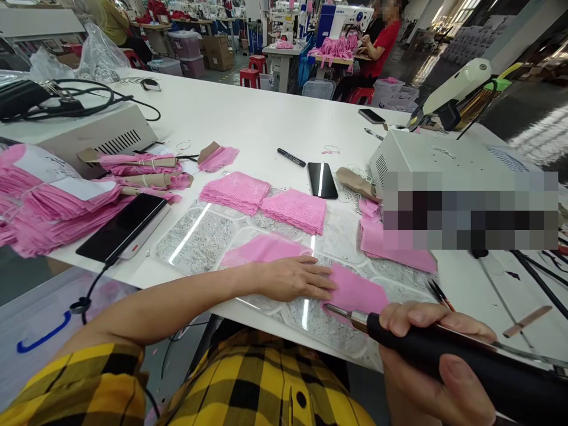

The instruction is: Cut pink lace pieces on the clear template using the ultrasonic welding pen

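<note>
My left hand (295, 278) lies flat, fingers stretched out, with its fingertips on the left edge of a small pink fabric piece (359, 291). My right hand (435, 349) is wrapped round a thick black-handled tool (408, 343) with a slim metal tip. That tip touches or hovers just over the lower left corner of the same piece; I cannot tell which. Another pink fabric piece (266, 248) lies just beyond my left wrist. Two neat stacks of pink lace pieces, a left stack (235, 190) and a right stack (295, 210), sit farther back.
A clear patterned mat (195, 236) covers the table front. Pink fabric bundles (57, 195) and a large phone (124, 228) lie left. A marker (291, 157) and a phone (322, 180) lie beyond the stacks. More pink fabric (394, 244) and a white box (417, 157) stand right.
</note>
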Demonstrator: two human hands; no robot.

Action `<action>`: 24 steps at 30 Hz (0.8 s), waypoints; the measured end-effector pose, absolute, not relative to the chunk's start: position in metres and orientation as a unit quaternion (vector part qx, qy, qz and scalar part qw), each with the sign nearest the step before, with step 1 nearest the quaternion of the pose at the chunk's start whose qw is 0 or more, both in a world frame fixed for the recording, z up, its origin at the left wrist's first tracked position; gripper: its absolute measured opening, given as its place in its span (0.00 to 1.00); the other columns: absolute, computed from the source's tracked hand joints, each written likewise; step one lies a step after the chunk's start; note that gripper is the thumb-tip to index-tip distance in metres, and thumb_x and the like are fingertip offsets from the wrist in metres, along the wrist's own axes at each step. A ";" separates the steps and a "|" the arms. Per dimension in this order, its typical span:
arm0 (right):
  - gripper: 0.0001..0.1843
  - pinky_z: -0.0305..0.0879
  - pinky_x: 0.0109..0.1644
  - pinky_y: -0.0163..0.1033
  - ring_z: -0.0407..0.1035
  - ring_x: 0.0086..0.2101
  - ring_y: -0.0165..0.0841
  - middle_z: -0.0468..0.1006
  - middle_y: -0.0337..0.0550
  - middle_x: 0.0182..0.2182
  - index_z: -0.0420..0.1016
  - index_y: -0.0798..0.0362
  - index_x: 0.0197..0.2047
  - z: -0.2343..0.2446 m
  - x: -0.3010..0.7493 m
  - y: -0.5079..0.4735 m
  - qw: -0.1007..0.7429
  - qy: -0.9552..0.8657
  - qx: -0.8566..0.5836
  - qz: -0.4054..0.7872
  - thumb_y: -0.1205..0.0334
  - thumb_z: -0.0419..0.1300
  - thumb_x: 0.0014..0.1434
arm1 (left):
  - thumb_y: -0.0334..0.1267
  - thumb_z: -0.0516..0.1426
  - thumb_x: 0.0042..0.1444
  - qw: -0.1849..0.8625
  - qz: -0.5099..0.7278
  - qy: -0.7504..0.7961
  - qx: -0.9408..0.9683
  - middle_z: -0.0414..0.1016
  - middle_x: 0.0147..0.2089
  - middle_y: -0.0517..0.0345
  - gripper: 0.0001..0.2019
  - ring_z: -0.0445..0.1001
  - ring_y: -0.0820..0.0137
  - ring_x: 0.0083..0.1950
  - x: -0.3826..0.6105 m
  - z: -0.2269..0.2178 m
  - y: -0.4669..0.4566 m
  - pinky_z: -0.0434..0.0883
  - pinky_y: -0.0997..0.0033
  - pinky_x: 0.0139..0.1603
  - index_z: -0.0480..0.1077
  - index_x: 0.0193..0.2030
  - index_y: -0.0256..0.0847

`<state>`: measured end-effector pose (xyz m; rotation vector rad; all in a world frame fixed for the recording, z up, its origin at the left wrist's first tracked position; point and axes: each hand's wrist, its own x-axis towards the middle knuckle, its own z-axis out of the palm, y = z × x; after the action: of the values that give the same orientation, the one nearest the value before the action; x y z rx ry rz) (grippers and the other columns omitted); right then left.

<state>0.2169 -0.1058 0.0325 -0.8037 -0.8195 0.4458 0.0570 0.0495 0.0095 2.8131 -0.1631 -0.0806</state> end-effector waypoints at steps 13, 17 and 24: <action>0.08 0.66 0.24 0.41 0.65 0.22 0.31 0.73 0.38 0.26 0.68 0.53 0.36 0.031 0.214 -0.105 0.808 -0.394 -0.383 0.215 0.65 0.56 0.49 | 0.23 0.53 0.62 0.188 0.016 -0.058 0.980 0.65 0.67 0.61 0.22 0.56 0.65 0.72 0.056 0.006 0.049 0.49 0.61 0.74 0.71 0.60 0.45; 0.08 0.63 0.22 0.39 0.64 0.21 0.30 0.71 0.37 0.24 0.68 0.52 0.34 0.032 0.214 -0.103 0.809 -0.389 -0.387 0.211 0.65 0.56 0.47 | 0.23 0.52 0.63 0.195 -0.018 -0.039 0.980 0.63 0.68 0.59 0.22 0.52 0.66 0.73 0.058 0.017 0.051 0.47 0.59 0.75 0.69 0.62 0.42; 0.09 0.63 0.27 0.41 0.60 0.22 0.28 0.66 0.33 0.26 0.65 0.49 0.33 0.038 0.205 -0.109 0.815 -0.305 -0.446 0.208 0.62 0.58 0.45 | 0.22 0.49 0.62 0.223 0.050 0.027 0.973 0.66 0.66 0.55 0.23 0.57 0.65 0.72 0.018 0.036 0.066 0.52 0.57 0.73 0.69 0.61 0.42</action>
<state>0.2052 -0.1091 0.0382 -0.9512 -0.6513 0.4431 0.0176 0.0663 0.0356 2.6878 0.0751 0.1391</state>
